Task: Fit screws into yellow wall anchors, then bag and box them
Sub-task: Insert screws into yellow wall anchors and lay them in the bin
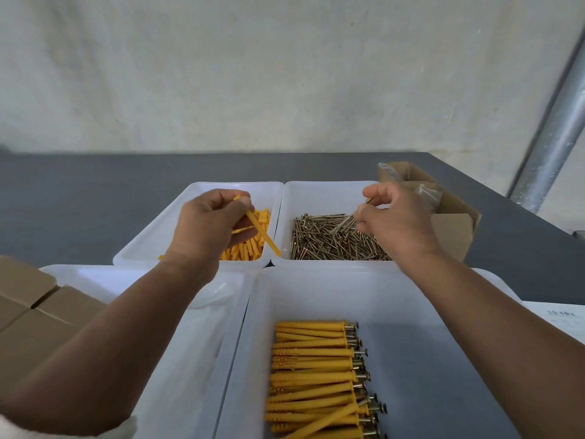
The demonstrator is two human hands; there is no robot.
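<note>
The left hand [205, 223] is curling its fingers [221, 198] round a few yellow anchors [257, 228], and the loose anchors [243, 251] are lying in a white tray [152, 236] just under those fingers. The right hand [395, 217] is pinching one screw [368, 200] in its fingertips, right over the heap of screws [329, 240]. Closer than both hands' fingers, finished anchors with screws [313, 372] are lying in a big tray [316, 283], so some fitting is done, but many loose parts are waiting and no bagging or boxing is showing yet.

Far row: anchor tray [152, 236] left, screw tray [316, 191] right. In near tray [316, 296], right: fitted anchors [313, 375]. Near left: boxes [41, 312].
</note>
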